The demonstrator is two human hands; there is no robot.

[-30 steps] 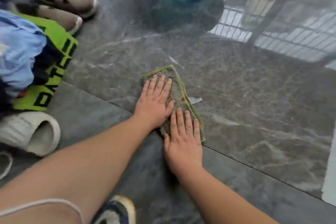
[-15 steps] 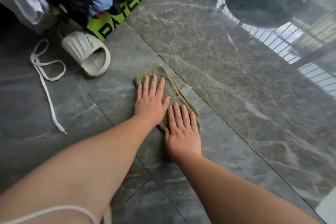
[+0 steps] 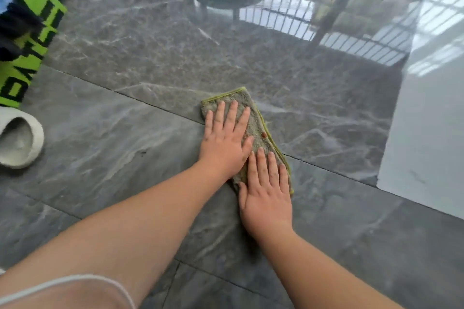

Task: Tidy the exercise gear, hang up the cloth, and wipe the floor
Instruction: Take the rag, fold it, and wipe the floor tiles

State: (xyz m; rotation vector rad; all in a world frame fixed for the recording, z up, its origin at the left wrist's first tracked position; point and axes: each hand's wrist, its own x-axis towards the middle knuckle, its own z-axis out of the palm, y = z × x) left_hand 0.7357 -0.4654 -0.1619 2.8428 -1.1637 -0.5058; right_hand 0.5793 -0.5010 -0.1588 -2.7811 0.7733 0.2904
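From the head view, the person is down on the floor (image 3: 125, 158) wiping it, and both palms lie flat on the folded cloth (image 3: 256, 130). The left hand (image 3: 224, 140) sits on the far half of the cloth with its fingers straight and slightly fanned, their tips stopping just short of the yellow-trimmed far edge; the right hand (image 3: 266, 195) presses the near end, fingers straight and close together, pointing up along the cloth toward the left thumb. Neither hand curls round anything; both are simply pressing the cloth down. The cloth's long axis runs diagonally, from beyond the left fingertips back and to the right under the right hand, and it straddles a dark grout line between two grey marbled tiles. Most of the cloth lies beneath and just ahead of the fingers, with a narrow strip showing to the right of them (a small reddish speck sits on that strip). The left hand is the farther-reaching one, so I judge a push would be led by it, with bare tile lying ahead of and to the right of the fingertips. Well off to the left of the fingers sit a pale slipper (image 3: 17, 138) and a green bag (image 3: 27, 40) with black lettering.
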